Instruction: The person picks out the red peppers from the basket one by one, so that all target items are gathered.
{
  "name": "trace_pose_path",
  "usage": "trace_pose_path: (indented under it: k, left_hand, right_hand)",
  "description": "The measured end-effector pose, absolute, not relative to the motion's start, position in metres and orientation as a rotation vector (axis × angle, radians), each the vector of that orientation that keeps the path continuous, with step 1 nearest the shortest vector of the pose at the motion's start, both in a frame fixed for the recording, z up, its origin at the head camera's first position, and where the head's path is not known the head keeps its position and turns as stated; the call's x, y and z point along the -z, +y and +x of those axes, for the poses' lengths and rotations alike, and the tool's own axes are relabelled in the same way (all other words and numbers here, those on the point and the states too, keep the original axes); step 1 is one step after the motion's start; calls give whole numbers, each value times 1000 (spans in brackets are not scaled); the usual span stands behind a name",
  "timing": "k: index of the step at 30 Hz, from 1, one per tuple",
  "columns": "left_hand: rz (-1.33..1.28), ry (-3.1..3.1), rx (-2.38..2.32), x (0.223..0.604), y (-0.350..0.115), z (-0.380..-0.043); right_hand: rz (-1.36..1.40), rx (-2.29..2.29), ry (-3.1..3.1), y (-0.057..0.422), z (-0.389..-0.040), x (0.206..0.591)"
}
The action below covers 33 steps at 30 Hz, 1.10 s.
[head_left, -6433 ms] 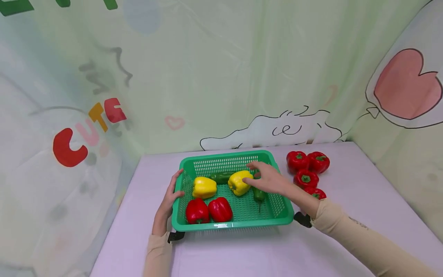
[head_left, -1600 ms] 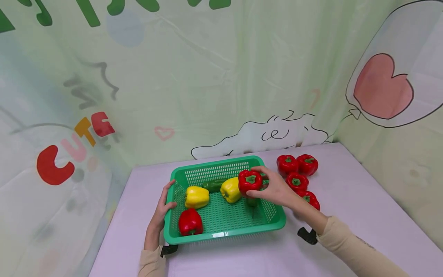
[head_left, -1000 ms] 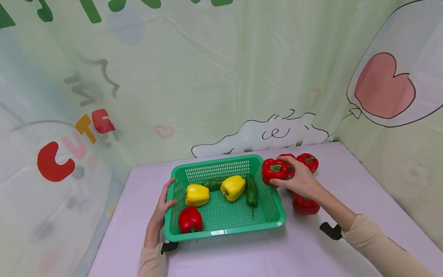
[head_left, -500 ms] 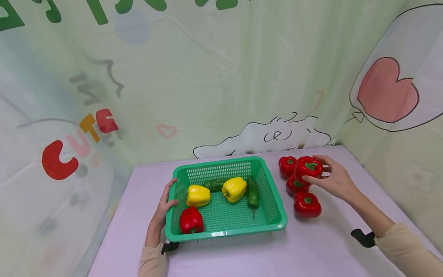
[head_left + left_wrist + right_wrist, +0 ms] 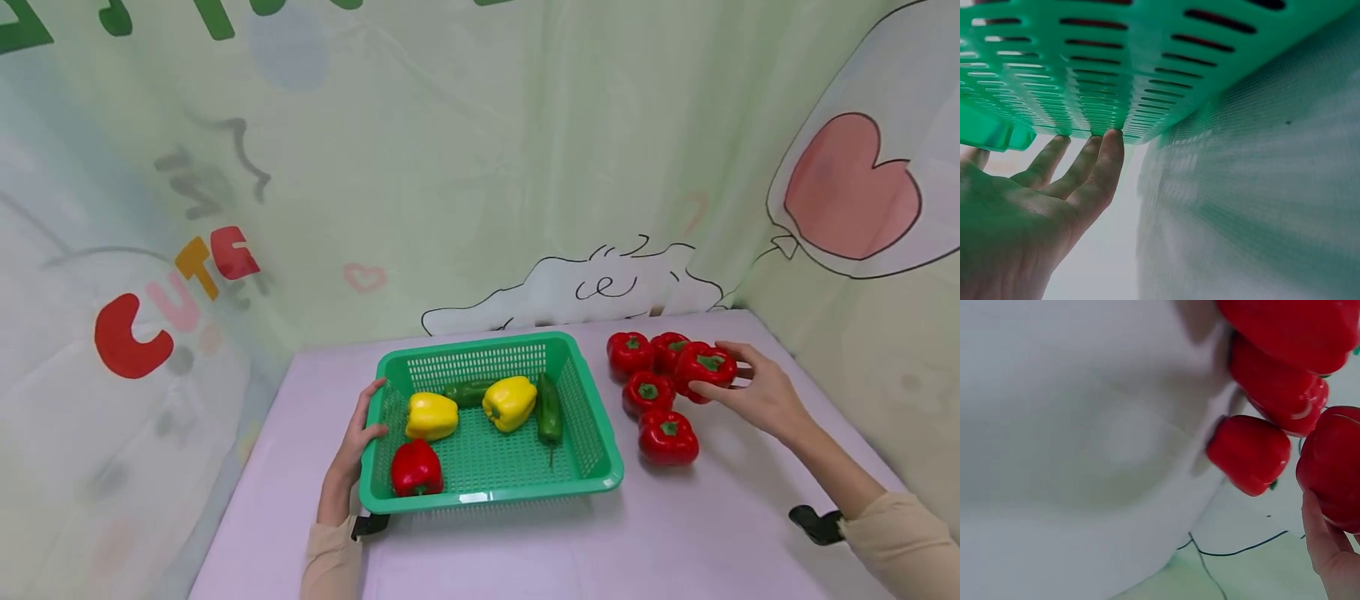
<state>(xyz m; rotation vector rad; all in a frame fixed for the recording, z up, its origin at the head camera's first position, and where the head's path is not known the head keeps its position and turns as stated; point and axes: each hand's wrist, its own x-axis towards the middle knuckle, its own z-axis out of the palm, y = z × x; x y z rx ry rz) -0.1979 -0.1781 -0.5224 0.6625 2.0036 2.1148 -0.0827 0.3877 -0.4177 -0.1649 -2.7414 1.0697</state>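
My right hand [image 5: 765, 396] grips a red bell pepper [image 5: 703, 367] between thumb and fingers, beside a cluster of red bell peppers. In the right wrist view the held pepper [image 5: 1338, 469] appears off the table. My left hand [image 5: 351, 450] holds the left rim of a green plastic basket [image 5: 491, 497], thumb over the edge. Its fingertips touch the perforated wall in the left wrist view. Inside lie a red bell pepper [image 5: 416, 468], a left yellow bell pepper [image 5: 432, 416], a right yellow bell pepper [image 5: 510, 403], a long green pepper [image 5: 549, 412] and a partly hidden dark green vegetable [image 5: 467, 392].
The cluster right of the basket includes a front red pepper [image 5: 668, 437], a middle one [image 5: 648, 392], a back left one [image 5: 629, 354] and a partly covered one [image 5: 667, 350]. A printed curtain [image 5: 450, 167] hangs behind the pale table [image 5: 525, 550].
One of two red bell peppers left the basket in my right hand. It has travelled right, over the basket's rim, and come down beside the cluster. My left hand stays on the rim.
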Motion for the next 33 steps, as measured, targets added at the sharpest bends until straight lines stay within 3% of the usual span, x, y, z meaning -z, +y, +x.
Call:
trace_pose_path:
  k: [33]
  left_hand:
    - [664, 1996, -2110, 517, -176, -201]
  right_hand:
    - [-254, -1124, -2805, 408, -80, 457]
